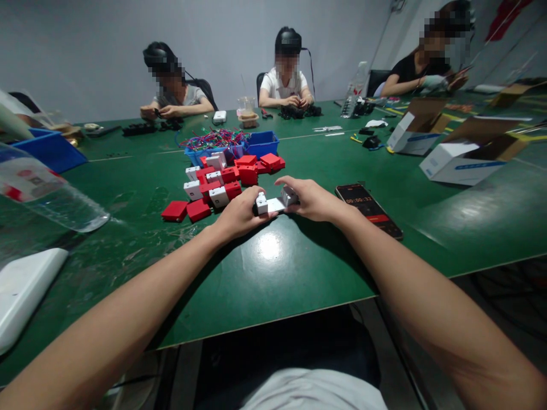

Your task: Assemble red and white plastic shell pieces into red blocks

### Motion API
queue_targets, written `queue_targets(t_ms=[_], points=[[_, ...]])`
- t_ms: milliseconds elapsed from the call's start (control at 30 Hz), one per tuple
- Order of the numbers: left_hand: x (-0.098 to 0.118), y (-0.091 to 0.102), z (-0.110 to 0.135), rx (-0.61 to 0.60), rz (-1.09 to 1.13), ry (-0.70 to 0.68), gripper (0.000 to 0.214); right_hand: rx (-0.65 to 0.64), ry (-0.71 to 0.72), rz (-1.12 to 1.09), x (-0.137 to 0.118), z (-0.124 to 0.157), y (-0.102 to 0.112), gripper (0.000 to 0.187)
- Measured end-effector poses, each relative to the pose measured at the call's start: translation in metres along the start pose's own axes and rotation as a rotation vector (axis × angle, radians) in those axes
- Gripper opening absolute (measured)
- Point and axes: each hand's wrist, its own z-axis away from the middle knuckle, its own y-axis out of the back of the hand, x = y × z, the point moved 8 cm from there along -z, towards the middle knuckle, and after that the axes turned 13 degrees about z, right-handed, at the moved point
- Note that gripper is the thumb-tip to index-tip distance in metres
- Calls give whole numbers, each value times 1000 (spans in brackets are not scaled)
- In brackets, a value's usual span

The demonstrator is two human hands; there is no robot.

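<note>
Both hands pinch one small white-and-grey plastic assembly (273, 204) just in front of the pile of red and white housings (222, 185): left hand (240, 215) closed on its left end, right hand (311, 199) on its right. Uneven squeezing could pop the pieces apart, scattering them toward the phone (368, 208) beside the pile.

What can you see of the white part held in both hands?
The white part is a small, plastic-looking piece with a flat white middle and a grey-white block at each end. It sits low over the green table, roughly level. The left hand grips one end, the right hand the other. Its underside is hidden.
</note>
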Motion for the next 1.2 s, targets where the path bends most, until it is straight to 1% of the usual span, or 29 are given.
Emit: queue_targets(t_ms=[167, 267, 400, 567, 733, 833, 1033, 1200], points=[[0, 2, 0, 22, -87, 28, 46, 43, -11, -46, 1, -1, 3, 46], [6, 3, 1, 23, -117, 12, 45, 81, -40, -63, 3, -1, 4, 43], [14, -4, 3, -63, -70, 0, 45, 126, -94, -76, 8, -2, 2, 41], [22, -11, 5, -159, 14, -69, 46, 206, -67, -149, 3, -3, 7, 30], [19, -11, 4, -152, 43, -71, 46, 254, -47, -154, -4, -4, 12, 28], [18, -12, 4, -154, 25, -84, 42, 289, -78, -145, -3, -4, 14, 27], [15, -13, 5, -156, 34, -87, 38, 408, -120, -166, 0, -2, 22, 24], [12, -14, 4, -164, 27, -56, 34, 422, -113, -155, -1, -1, 25, 18]])
